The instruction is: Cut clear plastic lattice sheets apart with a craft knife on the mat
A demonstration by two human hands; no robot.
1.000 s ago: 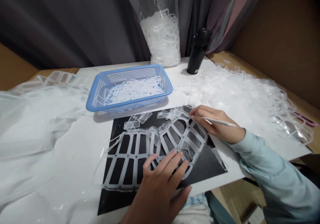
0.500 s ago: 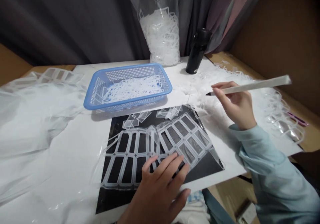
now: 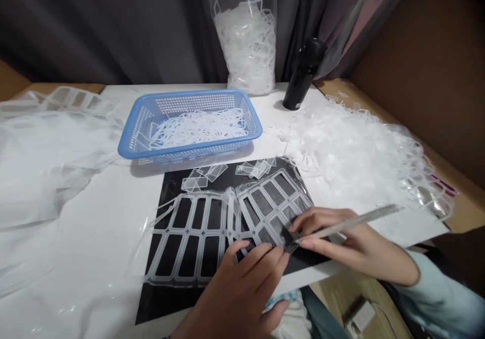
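A translucent plastic grid sheet (image 3: 212,225) with rectangular windows lies on a black mat (image 3: 178,298) near the table's front edge. My left hand (image 3: 242,291) lies flat on the sheet's near right part, fingers spread. My right hand (image 3: 352,245), in a light blue sleeve, pinches a thin pale stick-like tool (image 3: 352,223). The tool's tip touches the sheet's right corner, close to my left fingertips. Loose clear rectangles (image 3: 206,177) lie at the mat's far edge.
A blue mesh basket (image 3: 151,149) holding white plastic strips stands behind the mat. A clear bag of strips (image 3: 246,46) and a black bottle (image 3: 301,76) stand at the back. A big heap of plastic offcuts (image 3: 359,157) fills the right; plastic film (image 3: 45,162) covers the left.
My right hand had lifted the tool up over the offcut heap. It has come back down to the sheet's near right corner. My left hand stayed pressed on the sheet.
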